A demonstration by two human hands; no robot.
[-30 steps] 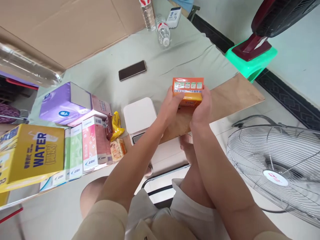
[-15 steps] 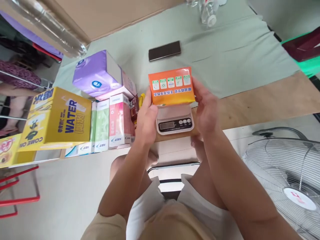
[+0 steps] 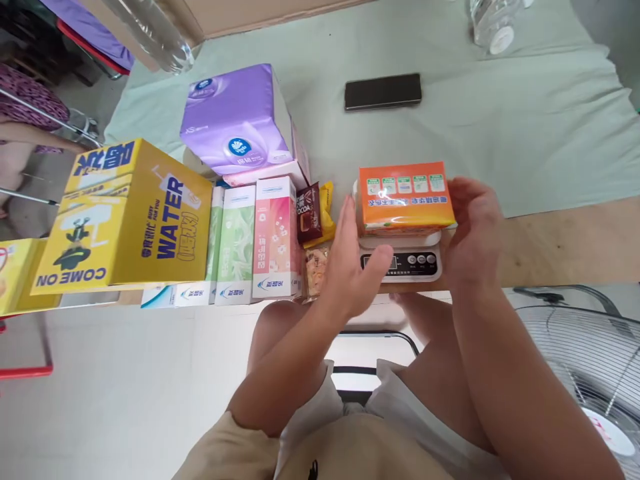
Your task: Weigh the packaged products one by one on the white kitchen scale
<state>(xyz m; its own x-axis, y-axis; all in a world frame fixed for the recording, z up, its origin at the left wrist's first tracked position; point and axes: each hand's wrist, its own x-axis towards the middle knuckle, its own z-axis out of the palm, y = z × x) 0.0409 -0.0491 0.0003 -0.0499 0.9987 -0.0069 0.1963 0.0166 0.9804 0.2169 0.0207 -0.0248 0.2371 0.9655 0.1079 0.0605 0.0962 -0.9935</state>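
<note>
An orange pack (image 3: 406,195) lies flat on a small white kitchen scale (image 3: 400,260) at the table's near edge. My left hand (image 3: 354,267) is open just left of the scale, fingers stretched out, not holding anything. My right hand (image 3: 473,232) is open at the pack's right end, fingers near or lightly against it. The scale's display and buttons face me below the pack.
Left of the scale stand cocoa and snack packets (image 3: 310,213), several tissue boxes (image 3: 273,237), a purple tissue pack (image 3: 240,120) and a yellow WATER box (image 3: 135,220). A phone (image 3: 383,91) and a bottle (image 3: 493,23) lie on the green cloth (image 3: 525,133). A fan (image 3: 590,373) sits at my right.
The orange pack went from held in both hands above the scale to lying on it. Both hands have let go and opened. The view shifted left and down.
</note>
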